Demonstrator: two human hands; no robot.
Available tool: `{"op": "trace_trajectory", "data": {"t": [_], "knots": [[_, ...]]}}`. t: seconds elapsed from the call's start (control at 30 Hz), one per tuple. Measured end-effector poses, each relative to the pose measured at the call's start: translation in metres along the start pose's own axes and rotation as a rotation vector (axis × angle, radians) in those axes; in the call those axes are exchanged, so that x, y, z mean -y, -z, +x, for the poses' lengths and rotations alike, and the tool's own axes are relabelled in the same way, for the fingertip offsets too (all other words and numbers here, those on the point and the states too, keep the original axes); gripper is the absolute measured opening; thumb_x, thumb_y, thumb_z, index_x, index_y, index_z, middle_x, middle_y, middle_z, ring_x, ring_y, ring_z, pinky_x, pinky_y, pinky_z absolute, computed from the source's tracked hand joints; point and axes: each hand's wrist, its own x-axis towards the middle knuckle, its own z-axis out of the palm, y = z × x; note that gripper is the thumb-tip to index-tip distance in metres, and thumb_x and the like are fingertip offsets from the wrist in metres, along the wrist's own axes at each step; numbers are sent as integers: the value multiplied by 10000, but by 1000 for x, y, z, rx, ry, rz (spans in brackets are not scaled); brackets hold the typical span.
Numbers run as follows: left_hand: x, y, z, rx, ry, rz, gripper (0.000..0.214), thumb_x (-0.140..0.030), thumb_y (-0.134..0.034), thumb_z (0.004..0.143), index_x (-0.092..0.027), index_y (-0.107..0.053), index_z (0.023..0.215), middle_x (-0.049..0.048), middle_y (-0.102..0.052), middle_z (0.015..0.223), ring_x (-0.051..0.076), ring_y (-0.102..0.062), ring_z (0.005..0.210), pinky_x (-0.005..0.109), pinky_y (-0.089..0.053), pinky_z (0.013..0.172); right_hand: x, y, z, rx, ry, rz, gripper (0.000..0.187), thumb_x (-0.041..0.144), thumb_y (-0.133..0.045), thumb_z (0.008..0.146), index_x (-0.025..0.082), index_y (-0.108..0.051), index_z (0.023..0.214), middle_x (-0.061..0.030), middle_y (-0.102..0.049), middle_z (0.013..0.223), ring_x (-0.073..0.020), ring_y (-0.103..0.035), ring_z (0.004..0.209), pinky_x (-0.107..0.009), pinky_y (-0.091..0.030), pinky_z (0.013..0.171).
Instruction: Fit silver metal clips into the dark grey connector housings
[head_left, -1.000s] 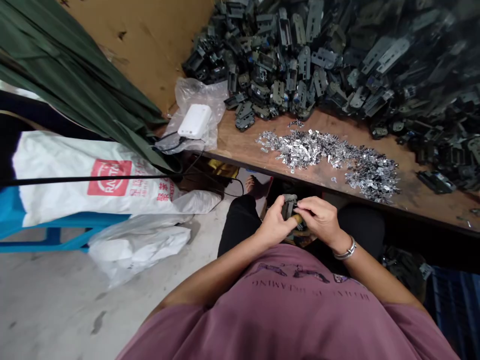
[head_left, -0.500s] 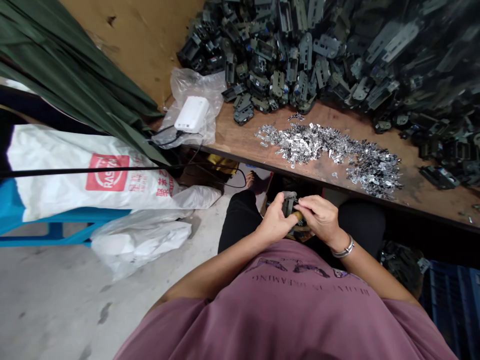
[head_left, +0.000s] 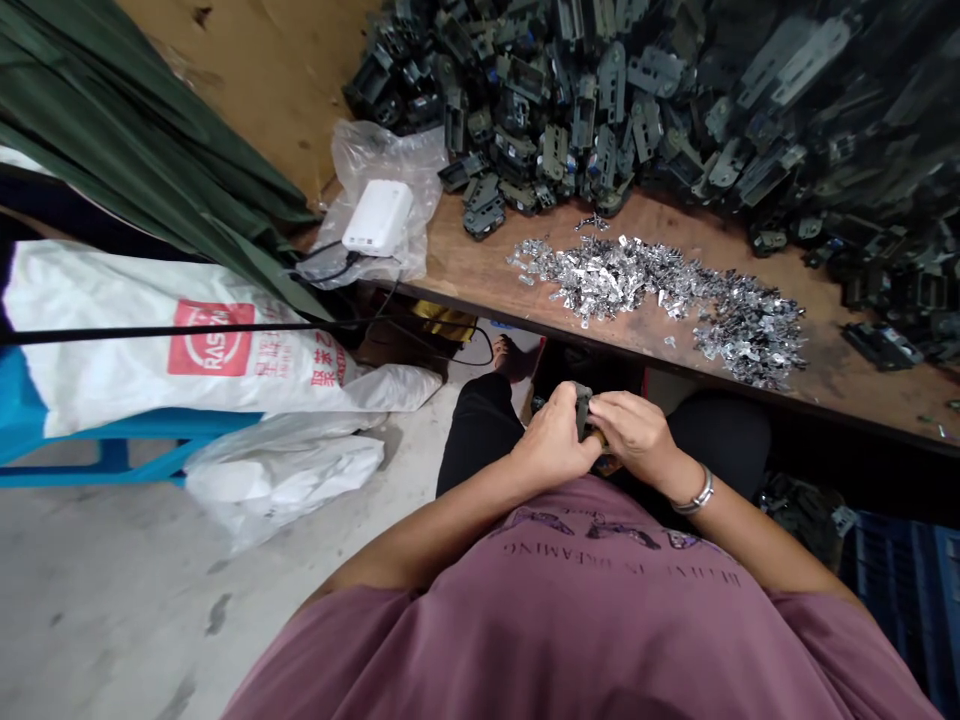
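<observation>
Brown wooden bench (head_left: 480, 265) bears a far heap of dark grey moulded parts (head_left: 675, 90) and, nearer, shiny silver metal clips (head_left: 660, 295). Below its near edge, left hand (head_left: 553, 445) and right hand (head_left: 634, 435) close their fingers around one small dark grey part (head_left: 583, 408).

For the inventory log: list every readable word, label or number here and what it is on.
"RAS…" in a red square on the white woven sack; rest unreadable.
Red Chinese characters beside it: too blurred.
"…DREAMING", upside down on the mauve cotton T-shirt; other words unclear.
White plastic box: no legible marks.
</observation>
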Motion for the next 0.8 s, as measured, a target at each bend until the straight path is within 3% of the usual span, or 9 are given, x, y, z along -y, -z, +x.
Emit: {"op": "trace_trajectory", "data": {"t": [0.17, 0.3, 0.47, 0.63, 0.73, 0.8], "knots": [[-2, 11, 7, -57, -204, -144, 696, -411, -785, 665, -169, -471, 1237, 119, -583, 1201, 281, -570, 1136, 451, -464, 996, 0, 17, -10, -111, -273, 121, 332, 247, -582, 938, 206, -602, 1267, -121, -713, 1129, -175, -718, 827, -320, -631, 720], [-4, 18, 10, -123, -316, -148, 579, -416, -767, 710, -157, -570, 1190, 85, -623, 1046, 238, -608, 986, 401, -507, 905, -3, 20, -29, -105, -432, 100, 256, 286, -590, 926, 187, -663, 1151, -100, -751, 996, -187, -728, 801, -313, -626, 703], [-12, 20, 6, -194, -425, -108, 522, -406, -754, 722, -140, -615, 1150, 43, -590, 871, 192, -573, 831, 340, -515, 772, -2, 17, -43, -74, -438, 85, 185, 285, -576, 924, 188, -701, 1021, -74, -764, 912, -186, -735, 762, -299, -618, 695], [-13, 21, 5, -222, -440, -129, 168, -307, -591, 840, -167, -646, 916, 28, -568, 766, 154, -535, 717, 296, -479, 676, -4, 14, -48, -72, -474, 104, 164, 273, -595, 918, 189, -709, 1002, -65, -764, 881, -179, -731, 717, -291, -613, 668], [-9, 19, 8, -256, -403, -97, 230, -333, -550, 865, -188, -571, 687, 14, -501, 665, 143, -471, 638, 288, -436, 622, -7, 11, -47, -50, -474, 124, 165, 280, -596, 918, 194, -715, 991, -61, -766, 864, -181, -732, 707, -294, -617, 677], [-8, 18, 7, -287, -367, -93, 280, -355, -553, 862, -192, -538, 634, 14, -483, 649, 147, -463, 636, 293, -436, 632, -6, 12, -48, -46, -438, 113, 184, 305, -588, 919, 197, -725, 976, -63, -769, 872, -194, -736, 716, -303, -621, 686]]}}
